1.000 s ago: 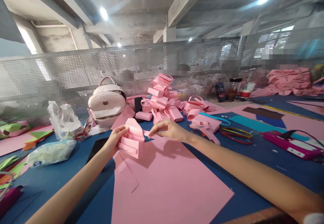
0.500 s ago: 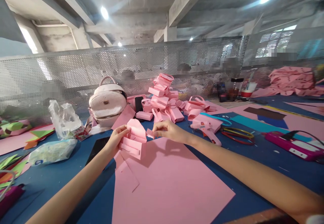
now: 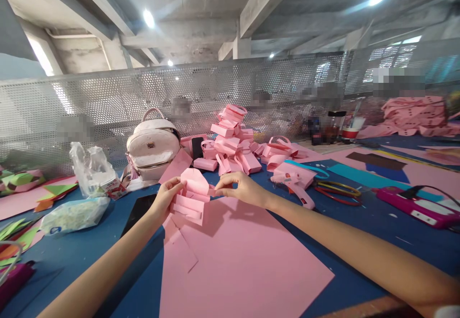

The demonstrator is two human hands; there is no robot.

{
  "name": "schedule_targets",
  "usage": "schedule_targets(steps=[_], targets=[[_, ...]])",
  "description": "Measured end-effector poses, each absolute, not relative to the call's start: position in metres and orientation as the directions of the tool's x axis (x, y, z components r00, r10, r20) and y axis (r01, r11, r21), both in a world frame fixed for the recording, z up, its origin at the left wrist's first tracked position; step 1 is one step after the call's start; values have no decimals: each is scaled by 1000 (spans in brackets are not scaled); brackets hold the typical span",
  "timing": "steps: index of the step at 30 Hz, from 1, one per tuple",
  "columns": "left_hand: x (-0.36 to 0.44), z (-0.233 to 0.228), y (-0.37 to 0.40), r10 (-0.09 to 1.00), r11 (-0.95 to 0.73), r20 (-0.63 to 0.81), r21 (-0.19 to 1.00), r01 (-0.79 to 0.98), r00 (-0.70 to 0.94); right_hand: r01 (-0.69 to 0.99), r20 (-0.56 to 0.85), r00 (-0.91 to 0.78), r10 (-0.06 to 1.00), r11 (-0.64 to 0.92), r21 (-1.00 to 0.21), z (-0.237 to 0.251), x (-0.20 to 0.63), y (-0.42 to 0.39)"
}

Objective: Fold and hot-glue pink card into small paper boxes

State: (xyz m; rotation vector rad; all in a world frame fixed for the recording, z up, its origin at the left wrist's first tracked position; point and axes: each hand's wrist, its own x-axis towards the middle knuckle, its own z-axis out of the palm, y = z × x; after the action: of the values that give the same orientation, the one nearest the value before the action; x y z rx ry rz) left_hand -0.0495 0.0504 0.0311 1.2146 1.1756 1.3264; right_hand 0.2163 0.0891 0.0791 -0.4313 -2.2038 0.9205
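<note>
My left hand (image 3: pixel 168 194) is closed on the left side of a small folded pink paper bag (image 3: pixel 194 194), held above the table with its rounded flap raised. My right hand (image 3: pixel 239 188) pinches a small pink paper strip (image 3: pixel 211 190) between thumb and fingertips. The strip's far end meets the bag's right edge; whether it is attached there I cannot tell. Below both hands lies a large pink paper sheet (image 3: pixel 244 260), with a few thin cut paper pieces (image 3: pixel 183 248) on its left part.
A heap of pink paper bags (image 3: pixel 233 141) stands at the back, beside a pale backpack (image 3: pixel 153 145). To the right are a pink glue gun (image 3: pixel 296 186), coiled cables (image 3: pixel 338 191) and a magenta power strip (image 3: pixel 419 208). Leftward lie a dark phone (image 3: pixel 138 212) and plastic bags (image 3: pixel 77 215).
The strip in my right hand has gone from just apart from the bag to touching its right edge. The bag has shifted and turned slightly in my left hand.
</note>
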Motion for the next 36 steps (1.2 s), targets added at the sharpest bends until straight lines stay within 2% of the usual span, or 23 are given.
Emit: schedule_targets(steps=[9,17,26,36], targets=[[-48,39,43,988,-150,142,980,-130,-65,-150,616,-646,451,716,-682,76,218,91],[-45,39,42,974,-222,213,964,-143,-75,-215,642,-643,417,707,-674,79,220,87],[-41,36,43,985,-172,169,982,-80,-40,-121,612,-621,489,712,-692,81,218,87],[-20,41,33,980,-152,151,988,-5,129,-96,513,-638,574,601,-793,73,216,99]])
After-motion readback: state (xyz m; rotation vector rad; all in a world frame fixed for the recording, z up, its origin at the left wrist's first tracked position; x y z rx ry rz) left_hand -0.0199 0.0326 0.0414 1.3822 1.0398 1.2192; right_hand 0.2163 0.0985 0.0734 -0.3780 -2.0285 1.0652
